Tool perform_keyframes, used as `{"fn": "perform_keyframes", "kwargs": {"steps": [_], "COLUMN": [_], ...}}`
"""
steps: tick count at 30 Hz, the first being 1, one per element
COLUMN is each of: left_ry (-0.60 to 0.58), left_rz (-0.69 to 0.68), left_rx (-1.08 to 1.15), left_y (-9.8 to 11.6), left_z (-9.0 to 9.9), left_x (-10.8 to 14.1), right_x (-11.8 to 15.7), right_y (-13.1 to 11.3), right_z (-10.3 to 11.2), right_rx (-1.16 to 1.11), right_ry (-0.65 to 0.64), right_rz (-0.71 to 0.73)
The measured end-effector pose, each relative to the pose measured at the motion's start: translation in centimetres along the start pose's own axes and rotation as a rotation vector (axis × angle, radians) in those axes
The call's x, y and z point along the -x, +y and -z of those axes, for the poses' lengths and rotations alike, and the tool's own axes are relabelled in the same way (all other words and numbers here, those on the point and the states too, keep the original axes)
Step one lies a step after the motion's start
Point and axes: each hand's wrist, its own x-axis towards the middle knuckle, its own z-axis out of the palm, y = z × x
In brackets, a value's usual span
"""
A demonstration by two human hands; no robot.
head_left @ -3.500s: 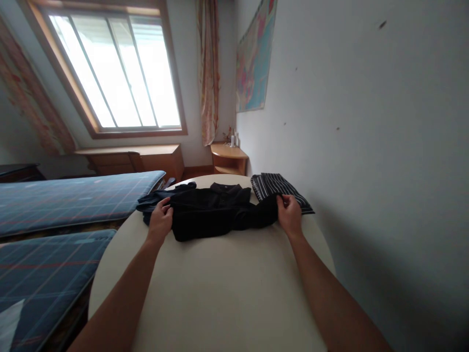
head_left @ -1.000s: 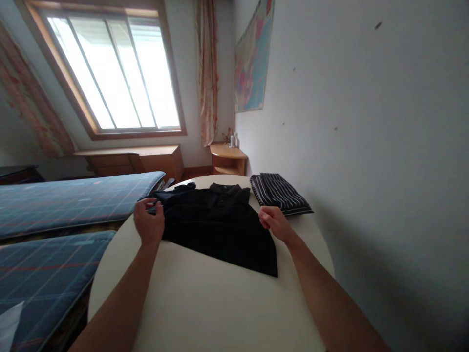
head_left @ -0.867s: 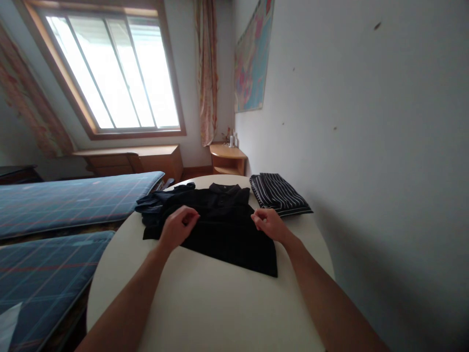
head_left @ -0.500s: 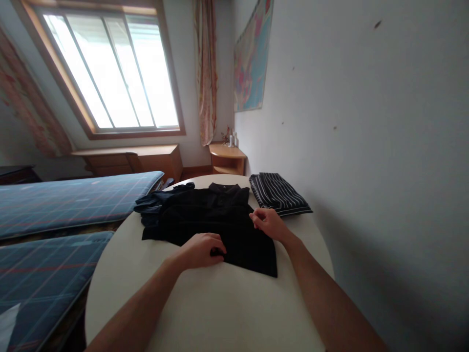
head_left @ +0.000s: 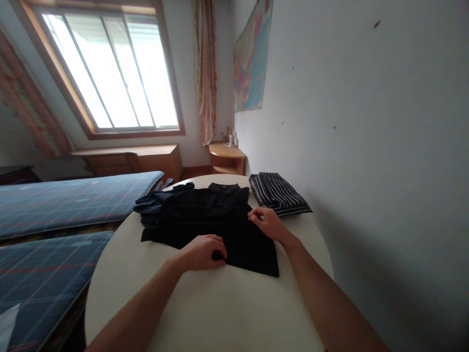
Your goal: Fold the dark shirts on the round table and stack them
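A black polo shirt (head_left: 205,215) lies partly folded on the round white table (head_left: 205,313), its collar at the far side. My left hand (head_left: 205,252) is closed on the shirt's near hem, thumb and fingers pinching the cloth. At the shirt's right side, my right hand (head_left: 266,222) has its fingertips closed on the cloth edge. Just beyond that hand sits a folded black-and-white striped garment (head_left: 280,193). Dark navy cloth (head_left: 150,203) lies bunched at the shirt's left end; whether it is a separate piece I cannot tell.
Two plaid-covered beds (head_left: 73,200) stand along the table's left side. The white wall (head_left: 384,146) rises close on the right. Behind the table are a wooden corner shelf (head_left: 227,152) with small items on it and a wooden desk (head_left: 157,152) under the window.
Both hands have stayed almost in place, with the left one a touch nearer to me. The shirt's near right corner has shifted very slightly to the right.
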Motion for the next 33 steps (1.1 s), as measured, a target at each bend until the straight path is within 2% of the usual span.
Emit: {"fn": "perform_keyframes", "kwargs": {"steps": [6,11,14,18,20,21,22,26,28,30,33], "left_ry": [-0.017,-0.140,-0.305,-0.599,-0.682,-0.666,-0.600,-0.046,0.118,0.145,0.073], "left_rz": [0.041,0.122,0.147,0.137,0.129,0.115,0.093,0.007,0.001,0.023,0.093], "left_rx": [0.008,0.153,0.285,0.506,0.627,0.655,0.642,0.234,0.050,-0.045,-0.133], "left_y": [0.4,1.7,3.2,5.3,5.8,5.9,5.8,4.1,2.6,1.3,0.4], "left_z": [0.0,0.2,0.0,-1.1,-1.5,-1.5,-1.5,-1.0,-1.4,-2.2,-3.5], "left_x": [-0.3,-0.2,0.0,-0.1,-0.4,-0.5,-0.6,-0.9,-1.0,-0.9,-1.0], "right_x": [-0.3,-0.3,-0.2,-0.2,-0.2,-0.2,-0.2,-0.1,-0.1,-0.1,0.0], "right_y": [0.3,0.6,0.6,0.5,0.4,0.4,0.4,0.7,0.9,1.1,1.2], "right_z": [-0.3,-0.7,-0.7,-0.7,-0.7,-0.7,-0.7,-1.0,-1.2,-1.4,-1.6], "right_rx": [0.010,0.004,0.006,0.017,0.020,0.021,0.022,0.024,0.023,0.017,0.007], "right_ry": [0.034,-0.007,-0.011,-0.023,-0.031,-0.032,-0.033,-0.043,-0.057,-0.075,-0.103], "right_rz": [0.045,0.045,0.040,0.019,0.016,0.022,0.031,0.078,0.085,0.084,0.082]}}
